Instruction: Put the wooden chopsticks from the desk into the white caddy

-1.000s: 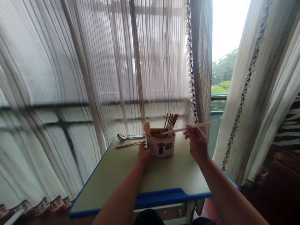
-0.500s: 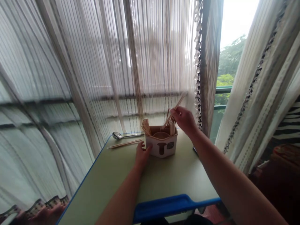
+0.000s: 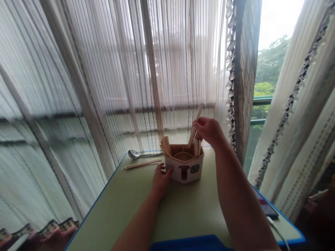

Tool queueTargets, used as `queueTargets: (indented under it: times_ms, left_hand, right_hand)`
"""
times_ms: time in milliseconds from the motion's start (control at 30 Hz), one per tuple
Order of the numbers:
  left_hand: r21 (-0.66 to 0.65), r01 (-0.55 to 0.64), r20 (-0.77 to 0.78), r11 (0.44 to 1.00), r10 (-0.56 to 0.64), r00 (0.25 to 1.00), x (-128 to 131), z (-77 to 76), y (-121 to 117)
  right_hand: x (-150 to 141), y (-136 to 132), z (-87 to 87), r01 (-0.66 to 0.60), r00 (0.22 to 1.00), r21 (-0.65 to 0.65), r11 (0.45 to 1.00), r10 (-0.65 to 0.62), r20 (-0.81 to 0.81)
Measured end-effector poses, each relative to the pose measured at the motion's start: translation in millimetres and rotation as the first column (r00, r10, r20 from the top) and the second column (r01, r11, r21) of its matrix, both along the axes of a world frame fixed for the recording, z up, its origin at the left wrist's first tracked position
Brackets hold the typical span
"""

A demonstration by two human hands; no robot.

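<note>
A white and brown utensil holder (image 3: pixel 176 176) with several compartments stands on the table. My left hand (image 3: pixel 161 179) rests at its left corner, thumb on the front wall and fingers along the left side. Above the holder's back right part, my right hand (image 3: pixel 208 129) pinches light wooden chopsticks (image 3: pixel 192 135), tilted, their lower ends reaching down into a rear compartment. A bundle of wooden sticks (image 3: pixel 166 146) leans in the left compartment. More pale sticks (image 3: pixel 196 148) stand in the right one, below my right hand.
On the green table (image 3: pixel 125 205), a slotted metal spoon (image 3: pixel 134 154) and a pair of wrapped chopsticks (image 3: pixel 142 164) lie left of the holder. A phone (image 3: pixel 267 208) with a white cable (image 3: pixel 278 230) lies near the right edge. A blue tray edge (image 3: pixel 188 242) is close to me. Curtains hang behind.
My right hand has brought the chopsticks more upright, with their lower ends in the rear of the holder. My left hand stays at the holder. The view has shifted, showing the phone.
</note>
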State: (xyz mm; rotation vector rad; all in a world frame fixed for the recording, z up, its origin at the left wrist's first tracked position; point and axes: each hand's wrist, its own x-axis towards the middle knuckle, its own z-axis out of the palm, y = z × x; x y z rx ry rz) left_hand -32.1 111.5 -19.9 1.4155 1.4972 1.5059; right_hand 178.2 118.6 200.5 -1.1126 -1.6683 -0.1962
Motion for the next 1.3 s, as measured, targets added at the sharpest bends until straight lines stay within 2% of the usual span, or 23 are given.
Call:
queueTargets:
  times_ms: [67, 200, 267, 500, 667, 733, 833, 933, 1000, 1067, 1133, 1167, 1200, 1233, 1267, 1300]
  left_hand:
    - [0.003, -0.003, -0.003, 1.000, 0.003, 1.000, 0, 0.0, -1]
    - [-0.011, 0.010, 0.012, 1.000, -0.010, 1.000, 0, 1.4, -3]
    - [-0.016, 0.012, 0.026, 1.000, -0.012, 1.000, -1, 1.7, -2]
    - [-0.019, 0.037, 0.014, 0.999, -0.037, 0.999, -2, 0.0, -1]
    - [-0.018, 0.035, 0.010, 0.999, -0.035, 0.999, -2, 1.8, -2]
    - [-0.010, 0.035, 0.028, 0.999, -0.035, 0.999, -3, 1.7, -1]
    - [0.003, 0.059, 0.058, 0.998, -0.059, 0.997, -2, 0.4, -2]
    - [0.007, 0.067, 0.059, 0.998, -0.067, 0.996, 4, 1.6, -4]
    - [0.008, -0.003, 0.046, 1.000, 0.003, 0.999, 4, 7.5, -4]
    - [0.006, -0.171, -0.009, 0.985, 0.171, 0.985, -8, 18.6, -5]
    - [0.003, -0.361, -0.165, 0.933, 0.356, 0.920, -34, 32.2, -9]
    - [-0.015, -0.403, -0.306, 0.915, 0.380, 0.873, -52, 38.4, -13]
    - [-0.044, -0.427, -0.459, 0.903, 0.361, 0.812, -71, 43.2, -18]
    - [-0.052, -0.464, -0.605, 0.884, 0.341, 0.719, -90, 46.0, -24]
    - [-0.003, -0.543, -0.703, 0.840, 0.384, 0.598, -109, 46.6, -30]
    - [0.026, -0.597, -0.718, 0.802, 0.431, 0.548, -125, 44.9, -36]
  right_hand:
    - [3, 5, -1.7, -0.018, 0.998, -0.021, 1.000, 0.019, 0.066]
    - [0, 16, -13.1, -0.100, 0.950, -0.214, 0.972, 0.157, 0.269]
    - [-2, 17, -15.4, -0.107, 0.950, -0.259, 0.960, 0.176, 0.259]
    - [10, 5, -9.1, -0.136, 0.960, -0.287, 0.948, 0.198, 0.197]
    - [16, 6, -11.0, -0.235, 0.937, -0.365, 0.901, 0.310, 0.162]
    - [15, 6, -10.6, -0.226, 0.934, -0.376, 0.899, 0.310, 0.179]
    - [11, -3, -6.1, -0.152, 0.948, -0.316, 0.936, 0.229, 0.221]
    - [0, -25, 1.8, -0.153, 0.952, -0.158, 0.975, 0.189, 0.240]
    - [-15, -42, 5.6, -0.224, 0.946, -0.074, 0.972, 0.235, 0.224]
    - [-36, -55, 3.8, -0.319, 0.927, -0.014, 0.947, 0.316, 0.205]
    - [-64, -61, -7.8, -0.412, 0.897, 0.015, 0.911, 0.402, 0.186]
    - [-80, -61, -18.3, -0.451, 0.880, 0.006, 0.893, 0.443, 0.170]
    - [-96, -60, -32.1, -0.489, 0.862, -0.014, 0.872, 0.486, 0.142]
    - [-112, -56, -49.2, -0.504, 0.857, -0.029, 0.863, 0.504, 0.110]
    - [-127, -51, -69.0, -0.512, 0.851, -0.062, 0.857, 0.516, 0.098]
    - [-141, -45, -90.9, -0.511, 0.846, -0.116, 0.852, 0.522, 0.104]
